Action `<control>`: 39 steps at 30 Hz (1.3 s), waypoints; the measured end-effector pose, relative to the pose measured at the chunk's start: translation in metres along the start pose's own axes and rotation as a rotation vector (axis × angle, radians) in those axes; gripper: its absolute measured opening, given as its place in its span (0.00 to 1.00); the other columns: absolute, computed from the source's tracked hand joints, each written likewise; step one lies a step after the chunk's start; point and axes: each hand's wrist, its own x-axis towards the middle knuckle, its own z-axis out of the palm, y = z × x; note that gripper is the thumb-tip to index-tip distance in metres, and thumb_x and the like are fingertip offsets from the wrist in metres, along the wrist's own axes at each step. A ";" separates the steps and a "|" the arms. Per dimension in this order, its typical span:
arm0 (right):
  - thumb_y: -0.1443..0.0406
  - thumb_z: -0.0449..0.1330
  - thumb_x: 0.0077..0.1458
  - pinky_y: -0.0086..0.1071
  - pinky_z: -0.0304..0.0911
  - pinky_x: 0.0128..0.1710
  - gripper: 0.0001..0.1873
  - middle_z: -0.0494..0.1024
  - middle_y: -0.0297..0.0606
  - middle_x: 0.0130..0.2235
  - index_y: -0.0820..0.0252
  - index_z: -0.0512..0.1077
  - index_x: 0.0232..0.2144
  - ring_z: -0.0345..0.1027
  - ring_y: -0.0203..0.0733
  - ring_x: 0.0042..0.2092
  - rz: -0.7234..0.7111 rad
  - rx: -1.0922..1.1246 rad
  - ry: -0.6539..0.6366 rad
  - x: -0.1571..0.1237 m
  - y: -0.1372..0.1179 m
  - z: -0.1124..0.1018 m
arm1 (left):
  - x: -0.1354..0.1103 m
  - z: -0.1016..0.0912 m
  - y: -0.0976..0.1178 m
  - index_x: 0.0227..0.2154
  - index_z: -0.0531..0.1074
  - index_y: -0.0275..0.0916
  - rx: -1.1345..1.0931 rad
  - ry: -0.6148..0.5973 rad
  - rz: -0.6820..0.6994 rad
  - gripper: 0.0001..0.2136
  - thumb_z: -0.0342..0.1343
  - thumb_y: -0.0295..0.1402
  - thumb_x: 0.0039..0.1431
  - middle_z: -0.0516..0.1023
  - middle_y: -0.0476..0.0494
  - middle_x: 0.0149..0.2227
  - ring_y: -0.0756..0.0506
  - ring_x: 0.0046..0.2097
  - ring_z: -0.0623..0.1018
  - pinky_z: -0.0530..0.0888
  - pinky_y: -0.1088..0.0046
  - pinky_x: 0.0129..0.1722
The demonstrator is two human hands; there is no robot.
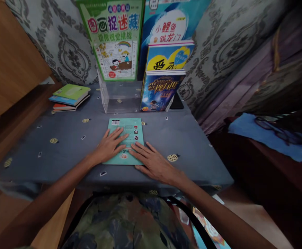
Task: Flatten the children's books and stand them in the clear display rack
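Note:
A teal book (125,157) lies closed and flat on the table, near its front edge, with a barcode at its far left corner. My left hand (111,145) rests on the book's left half, fingers spread and pointing to the far right. On the near right part of the cover lies my right hand (153,160), its fingers stretched out and its palm partly over the tablecloth. Both hands are flat and grip nothing. Between them some print and a small round picture show; the rest of the cover's middle is partly hidden by the fingers.
Behind the book stands a clear acrylic rack (122,105) holding a green picture book (116,38) and a blue novel (162,90) with others behind it. A small stack of books (70,95) sits back left. A dark phone-like object (177,102) lies right of the rack. Eyeglasses (281,129) rest on blue cloth.

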 end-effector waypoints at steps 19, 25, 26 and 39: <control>0.65 0.58 0.63 0.57 0.54 0.66 0.33 0.58 0.46 0.69 0.59 0.55 0.68 0.49 0.52 0.71 -0.017 -0.087 -0.006 -0.034 -0.048 0.006 | -0.072 0.006 0.050 0.68 0.56 0.49 0.066 0.038 0.114 0.24 0.40 0.46 0.73 0.53 0.42 0.72 0.39 0.72 0.55 0.54 0.48 0.69; 0.69 0.57 0.59 0.54 0.55 0.66 0.33 0.61 0.45 0.68 0.59 0.58 0.66 0.50 0.50 0.70 -0.025 -0.088 0.045 -0.036 -0.046 0.012 | -0.066 0.004 0.064 0.63 0.64 0.40 0.003 0.074 0.143 0.21 0.37 0.37 0.74 0.65 0.42 0.67 0.45 0.69 0.62 0.61 0.58 0.68; 0.70 0.57 0.59 0.54 0.55 0.66 0.33 0.62 0.45 0.68 0.59 0.59 0.66 0.51 0.50 0.70 -0.027 -0.083 0.053 -0.037 -0.046 0.013 | -0.058 0.003 0.063 0.63 0.64 0.40 -0.007 0.058 0.149 0.21 0.37 0.37 0.74 0.66 0.42 0.66 0.45 0.69 0.62 0.61 0.59 0.67; 0.71 0.54 0.63 0.50 0.59 0.65 0.25 0.70 0.45 0.64 0.61 0.66 0.61 0.52 0.47 0.70 -0.057 -0.030 0.164 -0.045 -0.045 0.018 | 0.059 0.002 0.057 0.63 0.62 0.34 0.123 -0.023 0.155 0.23 0.35 0.37 0.73 0.62 0.33 0.68 0.40 0.70 0.59 0.60 0.56 0.64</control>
